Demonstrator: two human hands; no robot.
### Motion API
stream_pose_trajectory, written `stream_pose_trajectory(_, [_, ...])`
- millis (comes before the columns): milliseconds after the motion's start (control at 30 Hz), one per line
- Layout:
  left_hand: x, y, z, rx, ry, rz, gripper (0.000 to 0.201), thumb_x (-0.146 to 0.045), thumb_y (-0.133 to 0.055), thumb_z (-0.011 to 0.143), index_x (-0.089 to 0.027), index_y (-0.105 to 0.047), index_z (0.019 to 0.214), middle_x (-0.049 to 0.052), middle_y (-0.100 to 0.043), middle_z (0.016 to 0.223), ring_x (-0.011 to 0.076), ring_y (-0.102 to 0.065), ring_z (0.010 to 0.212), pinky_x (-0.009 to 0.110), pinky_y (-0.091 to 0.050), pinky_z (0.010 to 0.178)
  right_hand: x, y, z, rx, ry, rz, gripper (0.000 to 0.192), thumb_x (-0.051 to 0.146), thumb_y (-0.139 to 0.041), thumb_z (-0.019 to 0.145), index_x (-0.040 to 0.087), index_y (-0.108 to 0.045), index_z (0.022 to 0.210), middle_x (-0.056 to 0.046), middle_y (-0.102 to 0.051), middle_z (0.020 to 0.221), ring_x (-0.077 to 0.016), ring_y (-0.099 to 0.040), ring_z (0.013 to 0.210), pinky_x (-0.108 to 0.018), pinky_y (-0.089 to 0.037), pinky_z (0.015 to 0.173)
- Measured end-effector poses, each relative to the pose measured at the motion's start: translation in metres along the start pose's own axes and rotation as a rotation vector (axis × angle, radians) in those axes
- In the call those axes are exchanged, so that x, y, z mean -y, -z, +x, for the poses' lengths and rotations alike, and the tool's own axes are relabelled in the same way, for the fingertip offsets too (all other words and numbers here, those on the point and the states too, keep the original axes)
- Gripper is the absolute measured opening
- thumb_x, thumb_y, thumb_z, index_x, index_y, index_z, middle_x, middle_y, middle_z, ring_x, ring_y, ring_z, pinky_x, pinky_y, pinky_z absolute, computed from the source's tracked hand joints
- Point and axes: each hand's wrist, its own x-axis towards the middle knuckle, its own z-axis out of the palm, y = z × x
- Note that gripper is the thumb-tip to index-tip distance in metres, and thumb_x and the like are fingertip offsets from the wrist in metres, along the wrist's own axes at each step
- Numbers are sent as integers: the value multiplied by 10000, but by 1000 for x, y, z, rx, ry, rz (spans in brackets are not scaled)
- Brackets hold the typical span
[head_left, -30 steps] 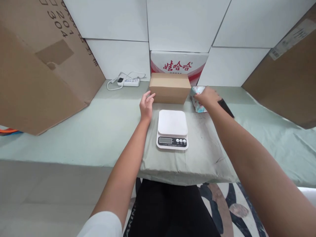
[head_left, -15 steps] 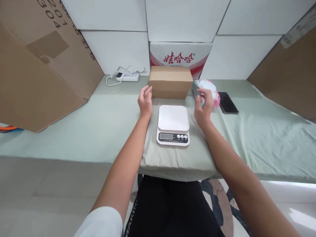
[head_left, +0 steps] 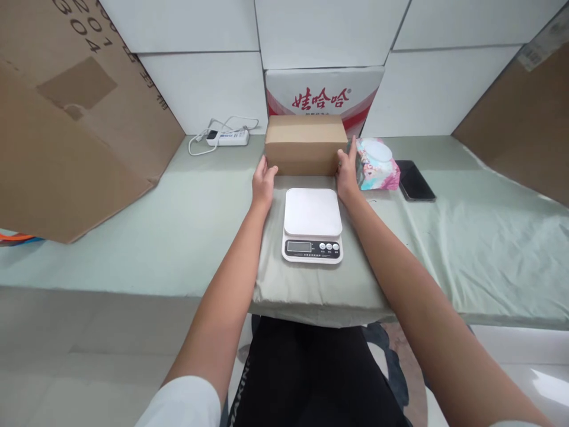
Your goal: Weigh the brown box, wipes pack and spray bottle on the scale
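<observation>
Green-sheeted surface (head_left: 133,237) spans the view; large cardboard sheets (head_left: 66,118) lean at far left and far right. White printed carton (head_left: 324,95) stands against the far wall. Just in front of it sits the brown cardboard box (head_left: 306,144), long axis running left-right, far of the white kitchen scale (head_left: 312,225). Left hand (head_left: 263,184) lies flat against the box's left end, right hand (head_left: 345,175) against its right end; both grips are spread, fingers extended, pressing the sides rather than curled around anything. Box sits squarely between the two hands, equally near each. Wet-wipe pack (head_left: 377,163) lies just right of the right hand, black phone (head_left: 415,181) beyond it. Power strip (head_left: 226,137) at far left of box.
</observation>
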Motion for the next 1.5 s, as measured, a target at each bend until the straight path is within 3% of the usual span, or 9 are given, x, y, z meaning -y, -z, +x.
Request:
stream_pose_trajectory(167, [-9,1,-4,34,-41,22,597,-523,-725,853,-265,-674,1388,60,-637,1557,319,-358,1627,483,-321,1341,4,-5,-9,7,35,115,877,652,-310,966,272,-90,1724,-14,-256,1777,-125,-188,1673,-386,-201,1371])
stream_pose_trajectory(267, [-22,1,-6,7,-92,24,665,-563,-715,870,-268,-629,1460,65,-588,1606,318,-351,1630,465,-326,1345,22,2,-19,21,50,91,895,710,-268,967,331,0,1733,25,-253,1775,-147,-205,1671,-418,-243,1366])
stream_pose_trajectory(367, [-51,1,-22,4,-179,25,714,-614,-703,892,-279,-591,1512,58,-551,1639,321,-340,1634,451,-319,1353,50,20,-37,-5,120,35,806,671,-247,1010,413,19,1726,74,-240,1778,-156,-246,1659,-393,-300,1346])
stream_pose_trajectory(467, [-88,4,-64,18,-213,19,689,-634,-678,921,-292,-605,1515,55,-564,1631,344,-369,1617,481,-338,1345,69,47,-70,17,256,77,791,637,-307,1027,429,21,1717,34,-247,1781,-199,-317,1633,-439,-340,1324])
stream_pose_trajectory(567, [-111,10,-125,-23,-163,13,643,-612,-672,936,-284,-644,1488,75,-607,1592,355,-468,1557,508,-401,1308,64,72,-110,44,330,115,858,713,-382,1002,426,5,1711,-16,-251,1776,-290,-352,1614,-558,-403,1268])
stream_pose_trajectory(667, [-113,15,-178,-56,-116,34,641,-549,-718,928,-243,-649,1487,114,-633,1562,369,-508,1522,519,-436,1284,47,88,-143,6,353,97,877,771,-443,960,457,-79,1693,-9,-228,1775,-342,-303,1628,-609,-420,1239])
stream_pose_trajectory(767, [-107,19,-203,-45,-88,54,645,-526,-735,925,-237,-642,1495,131,-633,1557,377,-508,1519,528,-436,1284,35,91,-158,-34,341,86,833,754,-462,959,464,-144,1673,-17,-262,1751,-362,-316,1616,-634,-412,1235])
stream_pose_trajectory(1233, [-105,20,-204,-106,-95,97,620,-545,-724,924,-210,-683,1444,148,-691,1483,378,-580,1461,535,-498,1235,32,87,-164,-77,255,57,734,733,-436,946,438,-270,1597,-86,-444,1550,-354,-507,1440,-585,-522,1087])
stream_pose_trajectory(1500, [-102,22,-205,-100,-94,141,622,-548,-690,938,-214,-665,1462,147,-682,1496,371,-575,1470,541,-488,1243,32,88,-162,-92,347,98,620,620,-483,977,430,-354,1554,-79,-437,1503,-322,-521,1383,-532,-535,1050])
